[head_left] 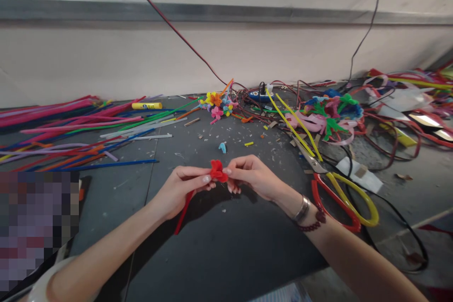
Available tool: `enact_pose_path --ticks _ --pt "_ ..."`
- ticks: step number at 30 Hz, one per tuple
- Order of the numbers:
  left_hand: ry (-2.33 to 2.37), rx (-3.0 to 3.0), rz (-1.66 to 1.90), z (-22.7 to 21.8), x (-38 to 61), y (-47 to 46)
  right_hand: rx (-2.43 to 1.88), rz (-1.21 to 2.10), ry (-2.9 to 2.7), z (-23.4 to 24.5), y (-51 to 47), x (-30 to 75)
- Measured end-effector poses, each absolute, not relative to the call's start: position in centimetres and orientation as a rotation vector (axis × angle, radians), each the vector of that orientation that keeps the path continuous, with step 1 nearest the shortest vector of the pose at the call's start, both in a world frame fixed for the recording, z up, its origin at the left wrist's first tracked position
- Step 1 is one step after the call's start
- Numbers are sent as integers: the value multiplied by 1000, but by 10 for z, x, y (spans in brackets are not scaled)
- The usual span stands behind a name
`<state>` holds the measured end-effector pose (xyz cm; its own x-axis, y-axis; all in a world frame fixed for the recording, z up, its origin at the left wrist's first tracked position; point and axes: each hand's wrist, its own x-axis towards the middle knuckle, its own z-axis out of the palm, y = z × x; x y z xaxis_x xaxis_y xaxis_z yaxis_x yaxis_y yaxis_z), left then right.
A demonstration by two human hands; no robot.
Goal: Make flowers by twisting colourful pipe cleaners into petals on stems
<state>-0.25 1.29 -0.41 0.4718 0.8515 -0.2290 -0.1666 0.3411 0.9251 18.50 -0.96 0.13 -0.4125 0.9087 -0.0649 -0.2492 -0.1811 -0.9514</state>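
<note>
As L hand [179,191] & R hand [253,177] pinch red chenille flower [218,171], base hidden.

We have dark tabletop [219,255] free beneath our left hand [180,188] and right hand [255,177]. Scissors [334,200] and tangled pipe cleaners [392,137] block rightward.

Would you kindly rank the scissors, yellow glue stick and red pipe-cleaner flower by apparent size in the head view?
1. Scissors
2. Yellow glue stick and red pipe-cleaner flower look alike, and the flower is nearer, so unranked.
</note>
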Motion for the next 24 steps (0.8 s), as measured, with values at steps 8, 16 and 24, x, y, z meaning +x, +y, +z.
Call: enact_pose_path --ticks 8,16,24 --pt "850 784 699 -5 -2 12 -783 1709 -1284 4 -11 184" --pt "719 918 599 -1 -2 6 -633 1924 -1275 1 -13 185" --pt "628 1083 597 2 -2 7 -399 2114 -995 -15 -14 176"
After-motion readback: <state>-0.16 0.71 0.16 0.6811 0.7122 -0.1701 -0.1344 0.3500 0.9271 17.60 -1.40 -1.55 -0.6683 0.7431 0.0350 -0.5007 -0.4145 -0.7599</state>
